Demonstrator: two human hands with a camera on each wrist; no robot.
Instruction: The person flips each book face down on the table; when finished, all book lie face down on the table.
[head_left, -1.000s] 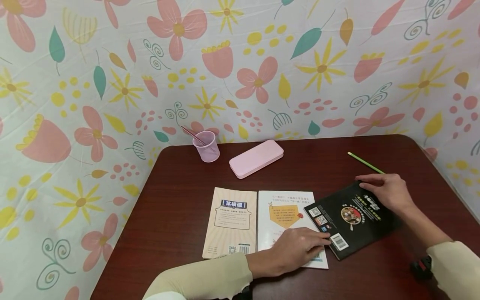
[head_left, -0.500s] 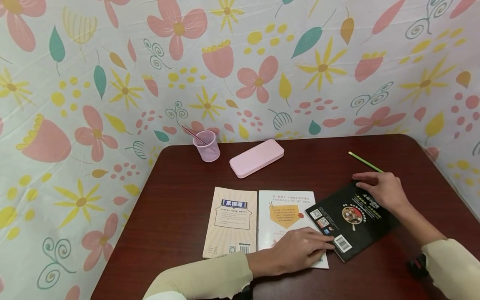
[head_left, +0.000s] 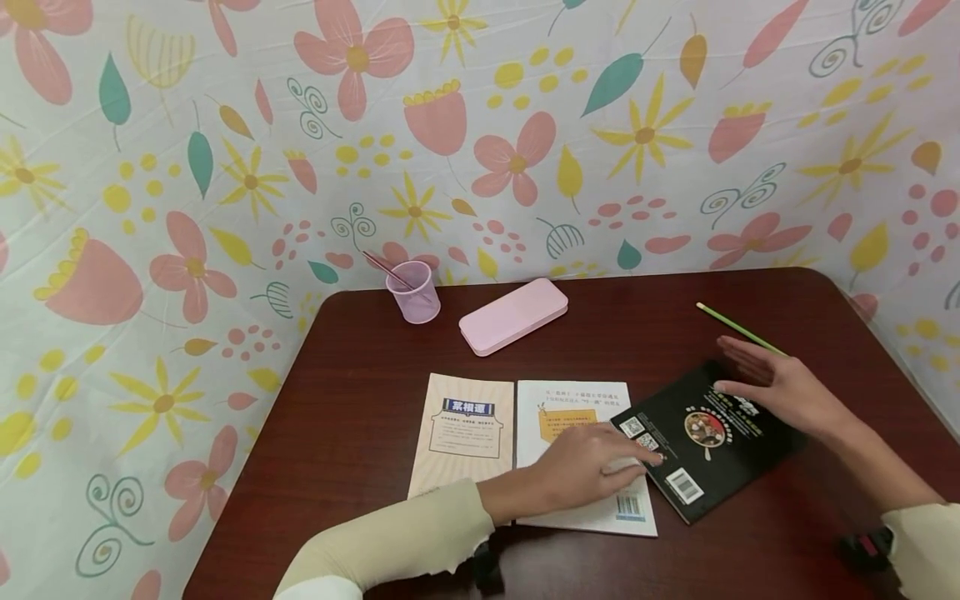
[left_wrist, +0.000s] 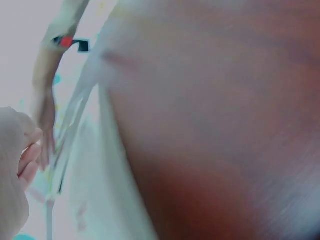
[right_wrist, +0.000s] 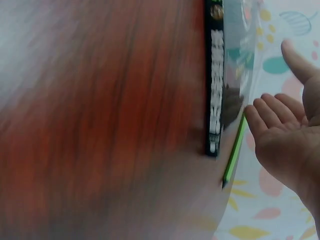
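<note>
Head view. I see a black paperback [head_left: 705, 437] lying back cover up, barcode label at its near corner, turned at an angle on the dark red tabletop [head_left: 375, 350] at about 4 o'clock from the table's middle; its left corner overlaps the white booklet [head_left: 570, 417] beside it. My left hand [head_left: 581, 467] rests on the white booklet, fingers [head_left: 637, 454] laid fairly straight, their tips touching the black book's left edge. My right hand [head_left: 780, 383] hovers above the book's far right corner, fingers spread and straight, gripping nothing; the right wrist view shows the open palm [right_wrist: 285, 135] clear of the book's spine [right_wrist: 215, 100].

Surroundings: a beige booklet [head_left: 465, 442] lies edge to edge at 9 o'clock of the white one. A green pencil [head_left: 738, 327] lies at 12 o'clock of the right hand. A pink pencil case [head_left: 513, 315] and a pink cup [head_left: 414, 292] with a stick in it stand at the far edge.

Change: half a second ago the right hand pressed the book's corner; now it is lifted off. The left hand has slid further up the white booklet.
</note>
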